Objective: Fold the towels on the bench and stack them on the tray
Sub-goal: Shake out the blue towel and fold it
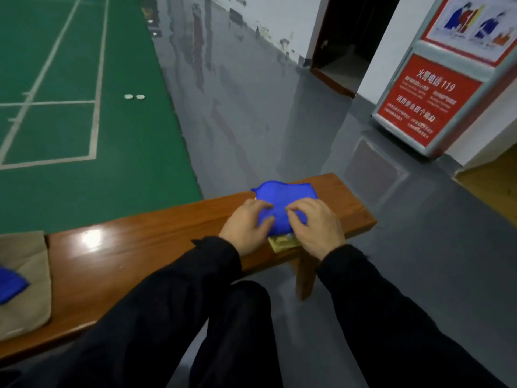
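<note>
Near the right end of the bench, the left hand and right hand pinch the blue towel lying over something yellow; edges should be aligned squarely before creasing.

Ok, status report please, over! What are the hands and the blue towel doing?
Left hand and right hand both holding blue towel. Towel on yellow tray, bench end. Nothing blocking.
</note>
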`<state>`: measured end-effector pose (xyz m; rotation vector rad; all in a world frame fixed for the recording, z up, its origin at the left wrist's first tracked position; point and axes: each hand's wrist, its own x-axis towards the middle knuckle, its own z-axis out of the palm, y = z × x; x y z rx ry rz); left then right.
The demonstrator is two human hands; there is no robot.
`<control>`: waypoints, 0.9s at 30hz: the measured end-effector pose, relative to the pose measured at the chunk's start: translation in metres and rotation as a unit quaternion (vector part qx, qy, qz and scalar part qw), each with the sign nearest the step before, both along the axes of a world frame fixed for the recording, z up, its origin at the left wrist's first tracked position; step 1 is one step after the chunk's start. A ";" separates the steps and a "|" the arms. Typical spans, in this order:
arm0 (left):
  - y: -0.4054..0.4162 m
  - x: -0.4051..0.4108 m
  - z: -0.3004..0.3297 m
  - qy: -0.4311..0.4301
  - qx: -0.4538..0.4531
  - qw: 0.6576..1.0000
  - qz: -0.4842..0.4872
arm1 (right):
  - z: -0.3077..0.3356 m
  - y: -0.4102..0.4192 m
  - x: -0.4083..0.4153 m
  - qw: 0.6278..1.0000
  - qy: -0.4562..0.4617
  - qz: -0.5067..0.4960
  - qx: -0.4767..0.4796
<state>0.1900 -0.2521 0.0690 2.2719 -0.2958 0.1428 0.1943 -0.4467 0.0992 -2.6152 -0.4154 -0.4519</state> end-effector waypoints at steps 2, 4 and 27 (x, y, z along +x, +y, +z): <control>0.020 -0.010 0.007 0.021 -0.073 0.996 0.055 | 0.003 0.035 -0.005 0.998 0.044 0.042 0.009; 0.046 -0.024 0.010 0.034 -0.097 0.990 0.095 | -0.002 0.071 -0.012 0.994 0.069 0.081 0.015; 0.394 -0.241 0.001 0.040 0.488 0.759 0.429 | -0.050 0.292 -0.100 0.927 0.199 0.317 -0.019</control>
